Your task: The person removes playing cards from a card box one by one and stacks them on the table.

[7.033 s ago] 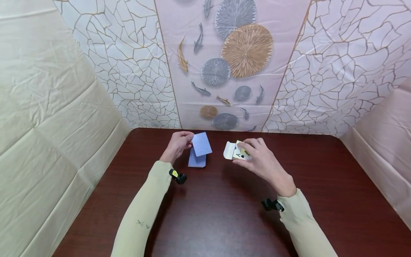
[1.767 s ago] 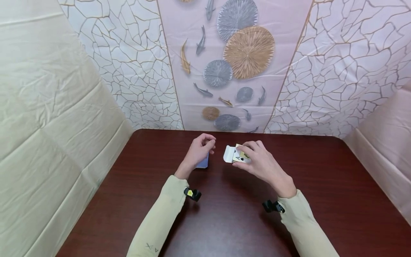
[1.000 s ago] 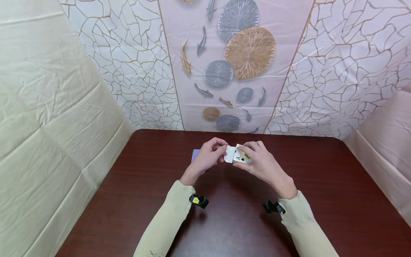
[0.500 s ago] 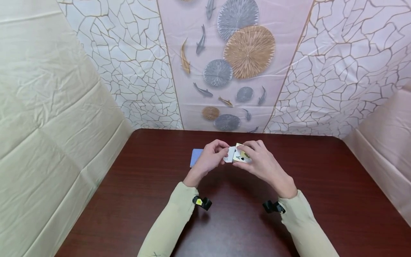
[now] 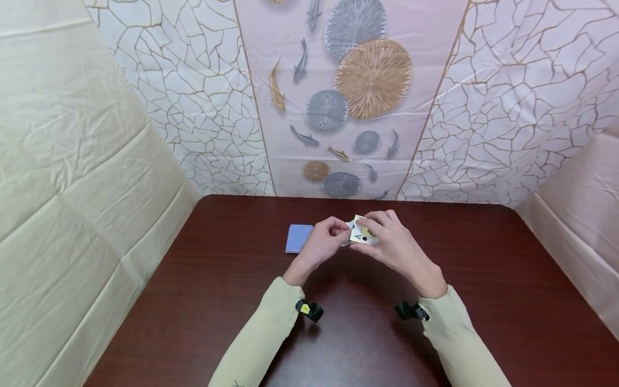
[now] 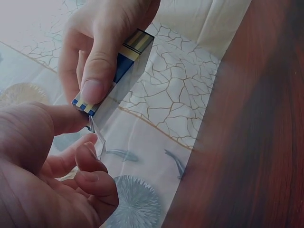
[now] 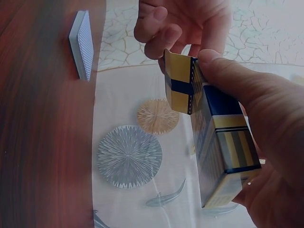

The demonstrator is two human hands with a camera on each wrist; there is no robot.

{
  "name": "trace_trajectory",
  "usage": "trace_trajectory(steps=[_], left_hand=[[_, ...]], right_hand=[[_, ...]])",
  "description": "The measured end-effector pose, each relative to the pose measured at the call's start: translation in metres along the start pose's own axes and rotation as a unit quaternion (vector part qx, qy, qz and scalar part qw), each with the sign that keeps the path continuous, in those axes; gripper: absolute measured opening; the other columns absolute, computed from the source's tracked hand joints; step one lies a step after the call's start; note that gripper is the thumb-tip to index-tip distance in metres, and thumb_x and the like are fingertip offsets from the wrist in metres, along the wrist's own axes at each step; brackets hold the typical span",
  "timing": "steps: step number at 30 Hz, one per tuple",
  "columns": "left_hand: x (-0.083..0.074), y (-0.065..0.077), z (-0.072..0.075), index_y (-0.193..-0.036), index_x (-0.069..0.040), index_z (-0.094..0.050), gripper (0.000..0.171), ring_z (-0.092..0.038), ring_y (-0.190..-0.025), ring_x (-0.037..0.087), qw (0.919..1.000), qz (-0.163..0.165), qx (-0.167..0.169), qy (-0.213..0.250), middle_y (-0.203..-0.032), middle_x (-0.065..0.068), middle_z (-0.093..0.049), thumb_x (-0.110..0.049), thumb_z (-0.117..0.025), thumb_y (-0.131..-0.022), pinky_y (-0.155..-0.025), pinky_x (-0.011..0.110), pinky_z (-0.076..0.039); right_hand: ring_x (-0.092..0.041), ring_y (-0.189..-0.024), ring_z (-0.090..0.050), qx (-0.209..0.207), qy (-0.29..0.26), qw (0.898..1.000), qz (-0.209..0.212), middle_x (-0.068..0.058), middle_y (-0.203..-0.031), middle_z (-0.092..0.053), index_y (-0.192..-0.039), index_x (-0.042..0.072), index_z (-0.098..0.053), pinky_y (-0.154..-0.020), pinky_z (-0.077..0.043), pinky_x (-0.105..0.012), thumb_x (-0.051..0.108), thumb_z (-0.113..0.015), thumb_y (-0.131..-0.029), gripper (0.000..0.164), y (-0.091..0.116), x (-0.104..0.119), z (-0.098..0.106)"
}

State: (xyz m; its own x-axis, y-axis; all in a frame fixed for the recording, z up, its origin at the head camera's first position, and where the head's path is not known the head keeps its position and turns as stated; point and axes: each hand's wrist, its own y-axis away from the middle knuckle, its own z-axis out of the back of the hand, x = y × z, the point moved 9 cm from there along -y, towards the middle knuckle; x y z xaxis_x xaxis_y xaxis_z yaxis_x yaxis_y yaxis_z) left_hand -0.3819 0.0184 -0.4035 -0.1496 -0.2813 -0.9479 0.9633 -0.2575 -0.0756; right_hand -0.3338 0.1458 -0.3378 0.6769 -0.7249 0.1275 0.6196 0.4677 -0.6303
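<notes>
My right hand [image 5: 394,244] grips a playing-card box [image 7: 228,147] from its sides, above the table. Blue, gold and white bands run along the box in the right wrist view. An ace of spades [image 5: 358,233] faces up at its left end in the head view. My left hand [image 5: 325,239] is at that same end, thumb and fingers pinching the box's lid flap [image 7: 178,85]. The flap bends out from the box, partly hidden by the left fingers. A neat stack of blue-backed playing cards [image 5: 297,238] lies on the table just left of my left hand.
The dark red-brown wooden table [image 5: 232,301] carries the card stack. Behind it hangs a patterned cloth [image 5: 326,110] with fish and round leaf shapes, and a pale cloth [image 5: 96,188] closes off the left side. Each wrist wears a small black camera.
Seven seconds ago my left hand held a blue-backed card over the stack. It has since let go, moved right to the box and taken the flap. My right hand still holds the box.
</notes>
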Motion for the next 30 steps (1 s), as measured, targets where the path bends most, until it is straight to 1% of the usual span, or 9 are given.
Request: trace_trajectory(steps=[3,8,10,11,14,19,25,28,30], left_hand=[[0.001,0.0,-0.001,-0.1,-0.011,-0.065,0.012,-0.055,-0.07,0.015,1.0,0.004,0.005,0.005,-0.082,0.001,-0.063,-0.019,-0.065,-0.092,-0.058,0.024,-0.042],[0.001,0.0,-0.002,-0.101,-0.009,-0.064,0.012,-0.058,-0.072,0.023,0.9994,0.017,0.024,0.02,-0.081,0.002,-0.062,-0.018,-0.066,-0.092,-0.059,0.024,-0.046],[0.003,0.0,-0.003,-0.101,-0.009,-0.064,0.013,-0.059,-0.072,0.023,0.9988,0.026,0.032,0.027,-0.081,0.001,-0.062,-0.017,-0.067,-0.092,-0.063,0.029,-0.051],[0.003,0.0,-0.003,-0.101,-0.008,-0.064,0.013,-0.059,-0.071,0.02,0.9986,0.031,0.033,0.026,-0.081,0.001,-0.062,-0.017,-0.067,-0.092,-0.066,0.032,-0.053],[0.006,0.0,-0.004,-0.101,-0.008,-0.064,0.013,-0.06,-0.071,0.018,0.9983,0.042,0.035,0.019,-0.081,0.002,-0.063,-0.017,-0.067,-0.092,-0.069,0.036,-0.055],[0.008,0.0,-0.004,-0.1,-0.008,-0.065,0.014,-0.06,-0.072,0.021,0.9981,0.052,0.033,0.004,-0.082,0.003,-0.064,-0.018,-0.068,-0.091,-0.059,0.024,-0.047],[0.012,0.001,-0.006,-0.1,-0.007,-0.062,0.012,-0.055,-0.064,0.015,0.9955,0.07,0.051,0.04,-0.078,0.001,-0.061,-0.014,-0.064,-0.091,-0.05,0.022,-0.04],[0.014,0.001,-0.007,-0.1,-0.008,-0.061,0.011,-0.052,-0.062,0.016,0.9933,0.079,0.063,0.055,-0.075,0.001,-0.06,-0.013,-0.062,-0.09,-0.046,0.022,-0.036],[0.015,0.001,-0.007,-0.1,-0.008,-0.061,0.011,-0.052,-0.063,0.017,0.9927,0.08,0.071,0.056,-0.074,0.001,-0.06,-0.013,-0.061,-0.091,-0.047,0.022,-0.037]], right_hand=[[-0.028,-0.096,-0.05,0.001,0.001,1.0,0.0,-0.011,-0.111,-0.064,-0.109,0.011,-0.072,-0.068,-0.05,-0.038,0.037,-0.087,-0.07,0.049,-0.001,0.001,0.001],[-0.028,-0.095,-0.05,0.006,0.0,1.0,-0.005,-0.011,-0.111,-0.063,-0.109,0.012,-0.072,-0.068,-0.05,-0.038,0.038,-0.087,-0.07,0.048,-0.001,0.001,0.0],[-0.028,-0.095,-0.05,0.007,-0.001,1.0,-0.005,-0.011,-0.111,-0.063,-0.108,0.012,-0.072,-0.067,-0.049,-0.038,0.038,-0.087,-0.07,0.048,0.0,0.002,-0.001],[-0.028,-0.095,-0.05,0.007,-0.001,1.0,-0.005,-0.011,-0.111,-0.063,-0.108,0.012,-0.072,-0.067,-0.049,-0.038,0.038,-0.087,-0.07,0.048,0.0,0.002,-0.001],[-0.028,-0.095,-0.05,0.01,-0.001,1.0,-0.004,-0.011,-0.111,-0.063,-0.108,0.012,-0.072,-0.068,-0.049,-0.038,0.038,-0.087,-0.071,0.048,0.0,0.003,-0.002],[-0.027,-0.095,-0.049,0.017,0.001,1.0,-0.004,-0.011,-0.112,-0.063,-0.109,0.013,-0.072,-0.069,-0.049,-0.037,0.038,-0.087,-0.071,0.048,0.0,0.003,-0.004],[-0.028,-0.096,-0.05,0.014,0.003,1.0,0.0,-0.011,-0.112,-0.063,-0.109,0.012,-0.072,-0.069,-0.049,-0.037,0.037,-0.087,-0.071,0.048,0.0,0.004,-0.003],[-0.028,-0.096,-0.05,0.01,0.001,1.0,0.004,-0.011,-0.111,-0.063,-0.108,0.012,-0.072,-0.069,-0.049,-0.037,0.037,-0.087,-0.071,0.047,0.0,0.006,-0.002],[-0.028,-0.095,-0.05,0.008,0.0,1.0,0.006,-0.011,-0.111,-0.063,-0.108,0.012,-0.072,-0.069,-0.048,-0.037,0.036,-0.087,-0.071,0.047,0.0,0.007,-0.002]])
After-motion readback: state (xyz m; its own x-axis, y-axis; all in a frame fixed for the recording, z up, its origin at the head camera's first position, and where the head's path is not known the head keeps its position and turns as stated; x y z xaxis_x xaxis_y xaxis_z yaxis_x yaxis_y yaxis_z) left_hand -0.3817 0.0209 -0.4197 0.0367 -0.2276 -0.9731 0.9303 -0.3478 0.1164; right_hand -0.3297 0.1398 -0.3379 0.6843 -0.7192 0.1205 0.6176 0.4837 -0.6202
